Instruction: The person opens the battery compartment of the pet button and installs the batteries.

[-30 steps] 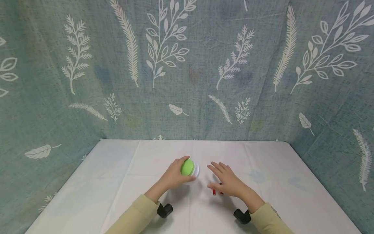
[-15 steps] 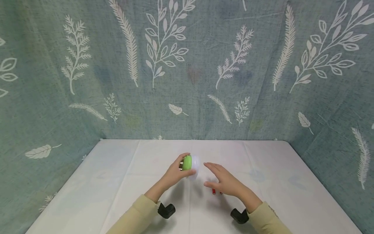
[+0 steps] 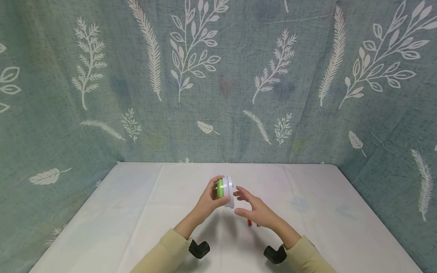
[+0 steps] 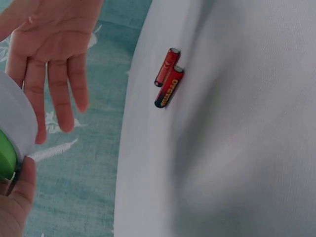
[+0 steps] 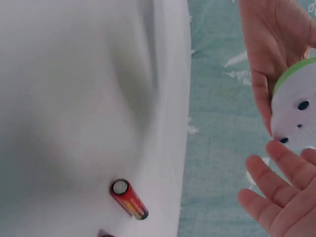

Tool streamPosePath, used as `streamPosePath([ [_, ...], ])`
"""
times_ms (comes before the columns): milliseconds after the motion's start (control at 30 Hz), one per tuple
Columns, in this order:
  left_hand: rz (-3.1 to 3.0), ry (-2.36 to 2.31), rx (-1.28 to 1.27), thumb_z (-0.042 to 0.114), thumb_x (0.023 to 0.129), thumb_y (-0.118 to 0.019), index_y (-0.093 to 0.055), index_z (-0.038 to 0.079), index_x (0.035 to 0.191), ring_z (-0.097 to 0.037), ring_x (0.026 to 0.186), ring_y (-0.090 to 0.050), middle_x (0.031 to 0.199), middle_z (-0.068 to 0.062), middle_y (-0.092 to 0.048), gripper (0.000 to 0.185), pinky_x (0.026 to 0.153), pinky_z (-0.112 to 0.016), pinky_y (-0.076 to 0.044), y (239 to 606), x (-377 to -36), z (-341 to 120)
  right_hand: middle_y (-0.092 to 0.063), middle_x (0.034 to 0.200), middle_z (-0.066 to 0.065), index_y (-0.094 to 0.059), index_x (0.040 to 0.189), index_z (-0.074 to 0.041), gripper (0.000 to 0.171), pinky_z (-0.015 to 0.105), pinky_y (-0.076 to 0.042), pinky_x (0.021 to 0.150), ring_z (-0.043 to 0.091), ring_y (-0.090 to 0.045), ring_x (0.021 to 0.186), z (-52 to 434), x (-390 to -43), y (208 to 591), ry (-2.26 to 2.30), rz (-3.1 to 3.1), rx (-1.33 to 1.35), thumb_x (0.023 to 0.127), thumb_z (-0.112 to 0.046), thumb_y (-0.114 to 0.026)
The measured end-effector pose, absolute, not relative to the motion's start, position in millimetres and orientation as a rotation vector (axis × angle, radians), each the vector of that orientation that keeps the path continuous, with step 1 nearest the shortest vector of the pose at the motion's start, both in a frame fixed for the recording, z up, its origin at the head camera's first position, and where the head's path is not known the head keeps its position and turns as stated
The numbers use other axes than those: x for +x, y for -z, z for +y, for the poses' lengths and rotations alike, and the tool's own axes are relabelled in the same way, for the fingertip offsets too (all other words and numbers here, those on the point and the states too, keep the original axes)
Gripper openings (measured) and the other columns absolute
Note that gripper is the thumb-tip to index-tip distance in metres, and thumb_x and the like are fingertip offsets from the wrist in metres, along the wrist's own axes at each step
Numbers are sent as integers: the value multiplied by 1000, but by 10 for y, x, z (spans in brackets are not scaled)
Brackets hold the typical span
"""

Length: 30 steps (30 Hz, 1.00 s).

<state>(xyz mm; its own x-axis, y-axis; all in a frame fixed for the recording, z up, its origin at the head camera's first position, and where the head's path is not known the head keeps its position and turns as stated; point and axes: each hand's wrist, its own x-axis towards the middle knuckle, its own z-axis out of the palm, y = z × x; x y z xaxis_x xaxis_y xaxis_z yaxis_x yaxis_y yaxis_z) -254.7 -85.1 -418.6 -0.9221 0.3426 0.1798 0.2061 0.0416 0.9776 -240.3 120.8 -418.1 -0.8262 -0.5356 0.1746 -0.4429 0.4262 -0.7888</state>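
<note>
Head view: left hand pinching puck light by rim; right hand spread. Steady grip, white underside turned right.

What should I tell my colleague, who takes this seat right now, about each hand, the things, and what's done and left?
Left hand: grips the green-and-white round device on edge above the table, white underside facing right.
Right hand: open, fingers at that underside, holding nothing.
Two red batteries: side by side on the cloth under the right hand.
Done: device lifted and turned.
Left, probably: open the underside and fit the batteries.
</note>
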Motion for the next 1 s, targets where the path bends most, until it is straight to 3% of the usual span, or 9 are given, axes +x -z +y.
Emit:
streamPosePath([
  [233, 2119, -2105, 666, 22, 82, -66, -26, 13, 139, -23, 112, -45, 130, -15, -40, 70, 91, -29, -43, 4223, -2534, -851, -48, 130, 13, -27, 142, -4, 71, 55, -36, 96, 31, -48, 117, 1171, -2422, 4204, 1521, 2507, -875, 87, -30, -61],
  [600, 2062, -2100, 708, 24, 83, -66, -22, 8, 139, -20, 112, -45, 132, -18, -38, 73, 88, -25, -45, 4252, -2546, -857, -50, 126, 15, -26, 141, 0, 72, 51, -37, 98, 28, -50, 113, 1154, -2415, 4173, 1540, 2554, -758, 85, -22, -64],
  [833, 2231, -1933, 722, 18, 81, -69, -26, 7, 138, -20, 103, -48, 128, -14, -46, 72, 87, -36, -44, 4235, -2553, -914, -52, 125, 12, -28, 141, -1, 74, 50, -36, 97, 27, -50, 112, 1208, -2422, 4122, 1464, 2641, -780, 83, -25, -67],
  [1000, 2348, -1805, 682, 21, 76, -74, -27, 7, 140, -23, 106, -50, 130, -13, -47, 81, 90, -42, -42, 4233, -2544, -937, -54, 122, 9, -31, 140, -2, 75, 48, -38, 95, 24, -51, 109, 1247, -2423, 4086, 1410, 2726, -813, 81, -30, -68],
])
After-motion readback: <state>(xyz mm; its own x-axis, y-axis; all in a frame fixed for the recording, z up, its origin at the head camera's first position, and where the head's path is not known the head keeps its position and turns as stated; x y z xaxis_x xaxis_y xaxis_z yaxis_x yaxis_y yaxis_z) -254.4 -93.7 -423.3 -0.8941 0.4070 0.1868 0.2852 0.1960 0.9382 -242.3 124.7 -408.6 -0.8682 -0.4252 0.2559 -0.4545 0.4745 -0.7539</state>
